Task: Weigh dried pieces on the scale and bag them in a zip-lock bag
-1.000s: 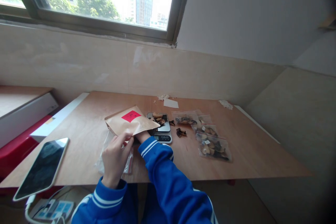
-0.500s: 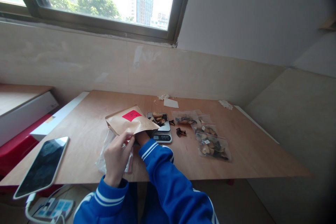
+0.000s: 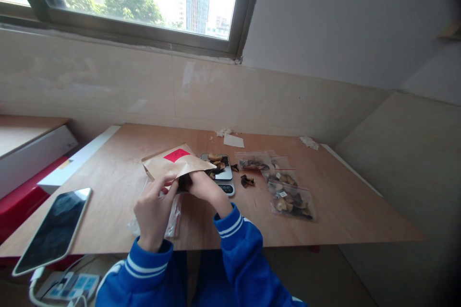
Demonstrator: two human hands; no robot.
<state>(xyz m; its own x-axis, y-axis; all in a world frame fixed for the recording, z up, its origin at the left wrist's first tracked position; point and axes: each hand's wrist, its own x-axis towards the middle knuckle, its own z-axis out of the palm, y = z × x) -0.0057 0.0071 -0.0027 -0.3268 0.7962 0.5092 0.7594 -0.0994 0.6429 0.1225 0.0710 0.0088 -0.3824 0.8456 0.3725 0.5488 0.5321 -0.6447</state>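
Note:
My left hand (image 3: 155,208) pinches the near edge of a brown paper bag (image 3: 158,164) with a red label, its mouth facing right. My right hand (image 3: 206,187) reaches into that mouth, and its fingers are hidden by the paper. Just behind, a digital kitchen scale (image 3: 226,174) carries a pile of dried mushroom pieces (image 3: 216,161), partly covered by the bag. One loose dried piece (image 3: 247,181) lies on the table right of the scale. Under my left hand and the bag are clear zip bags (image 3: 174,220).
Several filled zip bags (image 3: 292,201) of dried pieces lie on the right of the wooden table (image 3: 345,218). A phone (image 3: 54,230) on a charging cable overhangs the front left edge. White paper (image 3: 234,141) and crumpled tissue (image 3: 309,143) lie at the back.
My right hand has drawn partly out of the paper bag, so its back and wrist now show. My left hand keeps its hold, and the bag has shifted slightly left.

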